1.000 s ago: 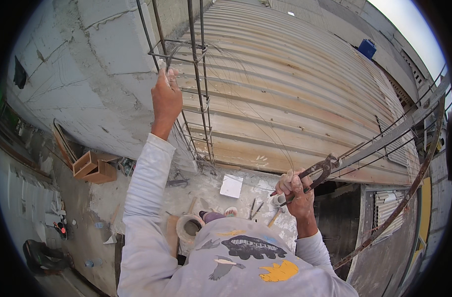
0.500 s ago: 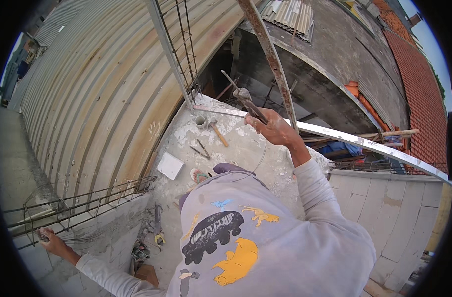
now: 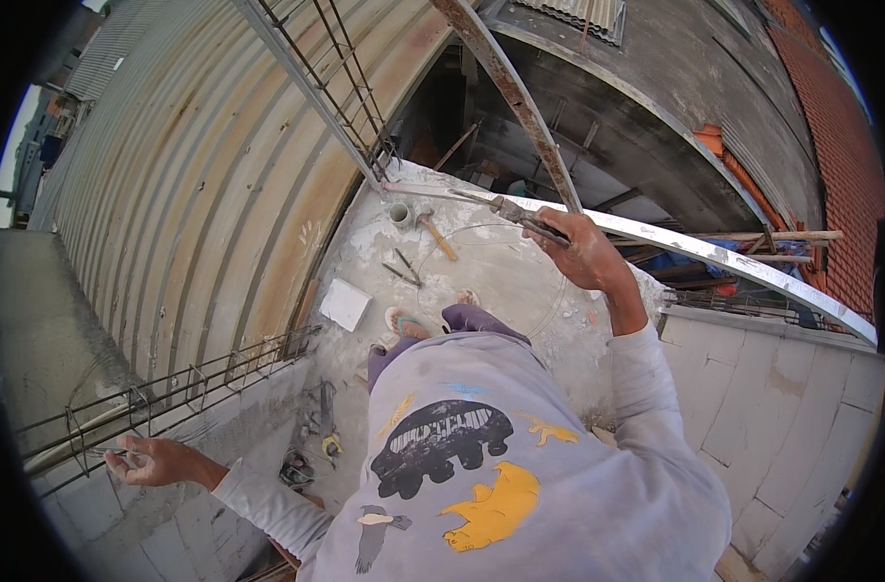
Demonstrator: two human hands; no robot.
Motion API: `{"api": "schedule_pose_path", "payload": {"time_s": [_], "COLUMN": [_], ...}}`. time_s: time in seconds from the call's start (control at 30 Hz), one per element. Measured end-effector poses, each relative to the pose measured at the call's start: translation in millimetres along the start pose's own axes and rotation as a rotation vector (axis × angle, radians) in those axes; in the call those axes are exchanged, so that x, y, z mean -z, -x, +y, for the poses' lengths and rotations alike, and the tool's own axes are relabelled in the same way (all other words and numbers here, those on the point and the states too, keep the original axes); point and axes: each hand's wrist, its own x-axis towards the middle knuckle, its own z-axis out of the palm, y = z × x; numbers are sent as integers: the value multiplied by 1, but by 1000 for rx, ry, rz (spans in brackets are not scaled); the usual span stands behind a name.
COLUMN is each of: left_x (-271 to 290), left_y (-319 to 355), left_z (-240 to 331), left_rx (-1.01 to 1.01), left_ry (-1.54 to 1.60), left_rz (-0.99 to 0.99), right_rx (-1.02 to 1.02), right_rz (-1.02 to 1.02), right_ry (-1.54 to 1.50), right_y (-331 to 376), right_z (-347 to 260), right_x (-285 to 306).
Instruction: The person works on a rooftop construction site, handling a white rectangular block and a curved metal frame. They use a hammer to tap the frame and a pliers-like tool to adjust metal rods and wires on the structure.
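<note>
- Pliers (image 3: 514, 210): swung flatter; over floor's (image 3: 496, 281) far edge, right hand (image 3: 588, 254) clamped on handles.
- Left hand (image 3: 154, 461): beside steel cage (image 3: 198, 373); fingers half-curled, grip cannot tell.
- Progress: cage hooped; wire (image 3: 563, 296) loose.

Grey animal-print shirt (image 3: 583, 461), purple trousers (image 3: 496, 321), flip-flops (image 3: 398, 319)

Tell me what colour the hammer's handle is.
The hammer's handle is orange-brown; it shows best in the head view.
</note>
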Motion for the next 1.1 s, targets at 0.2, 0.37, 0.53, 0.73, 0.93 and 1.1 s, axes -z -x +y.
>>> {"api": "schedule_pose_path", "payload": {"time_s": [0.2, 0.37, 0.53, 0.73, 0.93, 1.1], "left_x": [-52, -37, -73, -122, -149, -180], "left_y": [177, 220, 231, 201, 210, 225], "left_z": [201, 248, 211, 168, 154, 162], "left_rx": [-427, -268, -390, -252, -383, -432], "left_ry": [954, 1045, 880, 647, 596, 636], "left_rz": [-1221, -1627, -1455, -1491, -1673, -1775], "right_rx": [360, 432, -44, -692, -872, -962], "right_rz": [-14, 32, 227, 150, 187, 97], "right_ry": [4, -102, -308, -523, -318, -87], "right_y": [-8, -7, 12, 10, -42, -61], "right_z": [-28, -32, 8, 172, 270, 292], "right_x": [-18, -26, -73, -225, -348, -373]}}
